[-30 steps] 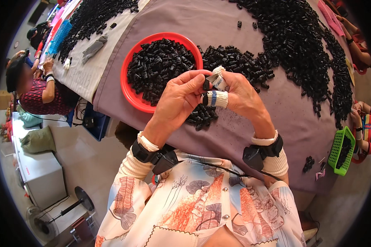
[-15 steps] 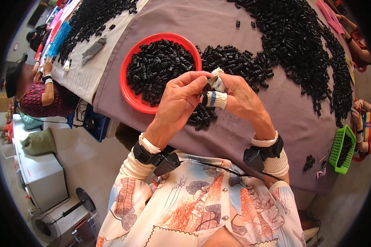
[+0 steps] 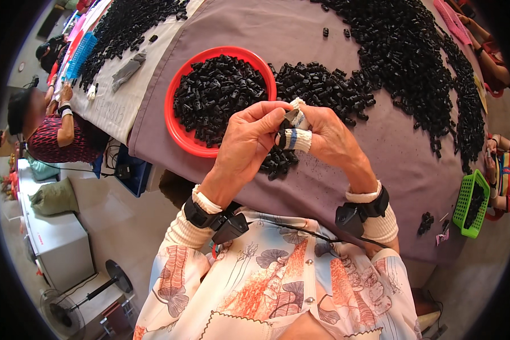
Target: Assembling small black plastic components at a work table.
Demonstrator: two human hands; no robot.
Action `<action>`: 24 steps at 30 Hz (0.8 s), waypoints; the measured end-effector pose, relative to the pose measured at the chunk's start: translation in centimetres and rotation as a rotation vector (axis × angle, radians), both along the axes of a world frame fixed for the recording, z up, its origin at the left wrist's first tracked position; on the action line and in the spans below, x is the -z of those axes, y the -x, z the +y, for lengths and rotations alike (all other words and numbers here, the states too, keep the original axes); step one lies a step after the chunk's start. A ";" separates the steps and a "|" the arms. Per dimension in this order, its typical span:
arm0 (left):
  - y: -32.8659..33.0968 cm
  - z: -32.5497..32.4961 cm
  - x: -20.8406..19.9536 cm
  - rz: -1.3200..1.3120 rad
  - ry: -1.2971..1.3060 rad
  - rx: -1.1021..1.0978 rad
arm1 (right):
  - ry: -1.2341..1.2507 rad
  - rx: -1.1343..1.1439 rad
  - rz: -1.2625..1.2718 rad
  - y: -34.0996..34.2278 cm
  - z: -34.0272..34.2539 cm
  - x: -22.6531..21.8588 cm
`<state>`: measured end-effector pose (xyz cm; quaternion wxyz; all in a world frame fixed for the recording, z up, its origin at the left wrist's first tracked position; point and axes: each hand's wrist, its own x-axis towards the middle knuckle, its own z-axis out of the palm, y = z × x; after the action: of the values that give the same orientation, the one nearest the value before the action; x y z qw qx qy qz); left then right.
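Observation:
Above the front of the table my two hands meet, fingertips almost touching. Thumb and forefinger of my left hand [image 3: 245, 133] pinch a small black plastic part [image 3: 280, 138], mostly hidden by the fingers. My right hand [image 3: 335, 135] wears white knitted finger covers [image 3: 298, 139] with blue stripes on thumb and forefinger. Between those covered fingers a small grey blade-like piece [image 3: 292, 115] shows, pressed close to the part. Just behind my left hand stands a red round basin [image 3: 173, 126], heaped with black plastic parts [image 3: 218, 90].
A loose pile of black parts [image 3: 323, 88] lies right of the basin, joining a larger heap [image 3: 402, 62]. A green basket [image 3: 466, 221] sits at the right edge. Another person [image 3: 56, 124] works at the left table; a fan [image 3: 116, 276] stands on the floor.
Both hands stay nearly in place, with only a slight shift of the fingers around the part. More of the grey piece shows between them now.

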<state>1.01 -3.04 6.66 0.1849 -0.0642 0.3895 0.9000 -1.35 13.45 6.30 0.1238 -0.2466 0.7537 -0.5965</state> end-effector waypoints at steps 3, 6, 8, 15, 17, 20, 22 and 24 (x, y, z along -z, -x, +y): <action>0.0 0.0 0.1 -0.020 0.010 0.010 | -0.021 0.001 -0.023 -0.2 0.1 -0.3; -0.1 0.1 0.0 -0.033 0.008 0.018 | -0.013 -0.013 -0.063 -0.3 0.2 0.1; -0.1 0.1 0.2 -0.028 0.021 0.025 | -0.037 -0.007 -0.056 -0.4 0.3 0.1; 0.2 0.3 0.4 -0.063 -0.142 0.074 | 0.022 0.077 -0.079 -0.3 0.6 -0.2; 0.1 0.4 0.4 -0.090 -0.151 0.052 | -0.008 0.069 -0.063 0.1 0.6 0.0; 0.0 0.3 0.5 -0.081 -0.133 0.050 | -0.018 0.046 -0.057 0.1 0.5 0.2; 0.1 0.3 0.6 -0.077 -0.133 0.054 | 0.002 0.032 -0.064 0.2 0.5 0.4; 0.1 0.3 0.6 -0.075 -0.131 0.056 | -0.025 0.034 -0.079 0.2 0.5 0.6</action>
<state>0.96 -2.72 6.05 0.2281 -0.0744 0.3241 0.9151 -1.55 13.90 5.67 0.1464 -0.2084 0.7596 -0.5985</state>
